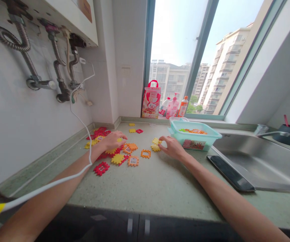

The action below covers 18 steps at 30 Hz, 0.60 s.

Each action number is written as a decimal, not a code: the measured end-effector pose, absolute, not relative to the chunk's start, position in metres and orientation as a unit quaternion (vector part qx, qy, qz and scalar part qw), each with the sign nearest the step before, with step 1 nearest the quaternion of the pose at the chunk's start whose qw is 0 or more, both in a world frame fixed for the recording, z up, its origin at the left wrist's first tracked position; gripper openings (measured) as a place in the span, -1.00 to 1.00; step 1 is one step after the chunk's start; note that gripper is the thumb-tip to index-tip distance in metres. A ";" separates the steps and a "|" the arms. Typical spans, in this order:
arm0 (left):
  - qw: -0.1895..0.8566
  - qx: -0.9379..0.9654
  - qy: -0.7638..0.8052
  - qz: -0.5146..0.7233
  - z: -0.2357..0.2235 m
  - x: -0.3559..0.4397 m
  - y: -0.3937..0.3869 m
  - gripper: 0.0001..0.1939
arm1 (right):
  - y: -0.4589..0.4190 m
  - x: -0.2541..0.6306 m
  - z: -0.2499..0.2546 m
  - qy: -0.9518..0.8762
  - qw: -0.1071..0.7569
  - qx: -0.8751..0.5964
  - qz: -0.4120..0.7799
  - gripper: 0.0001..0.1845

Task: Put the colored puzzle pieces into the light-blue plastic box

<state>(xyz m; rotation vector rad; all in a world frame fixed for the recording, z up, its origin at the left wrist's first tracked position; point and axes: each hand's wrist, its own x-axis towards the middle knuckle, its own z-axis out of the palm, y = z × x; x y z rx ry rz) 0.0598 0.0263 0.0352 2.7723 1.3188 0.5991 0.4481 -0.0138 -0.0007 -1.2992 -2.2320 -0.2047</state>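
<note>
Both hands in my head view, reaching over the surface (160, 183) from its near edge. Left hand (115, 139): over the pile toward the far left corner, palm down, fingers slightly bent; how far its grip is open, and whether it has hold of a piece, I cannot tell. Right hand (172, 147): fingers bent, thumb and fingertips at two yellow pieces (155, 148) mid-surface; I cannot tell whether its grip is closed on them. Notch-edged flat pieces lie mostly left of centre: red pieces (101, 168) and yellow ones overlapping around and under the left hand, an orange piece with a window print (133, 161) nearer the front edge, an orange frame (145, 154) alone between the hands. Two further yellow pieces and a small red piece (139, 131) sit near the far edge. Mint tub (211, 138) just beyond the right hand by the far edge, orange and green pieces inside. Dark phone (229, 173) lies at the left rim of the sink (250, 151). White cable (81, 171) crosses my view of the left forearm.
</note>
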 end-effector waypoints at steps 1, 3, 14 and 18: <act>0.008 0.896 0.404 0.184 0.037 0.062 0.022 -0.65 | -0.013 0.450 -0.001 -0.836 0.252 -0.481 -0.077 -0.79; 0.012 0.911 0.375 0.170 0.040 0.065 0.016 -0.65 | -0.013 0.450 -0.002 -0.851 0.227 -0.466 -0.086 -0.86; 0.033 0.925 0.349 0.148 0.040 0.067 0.009 -0.52 | -0.042 0.401 -0.002 -0.924 0.242 -0.297 -0.018 -0.79; 0.049 0.923 0.357 0.134 0.037 0.068 0.009 -0.53 | -0.037 0.401 -0.006 -0.919 0.246 -0.307 0.002 -0.89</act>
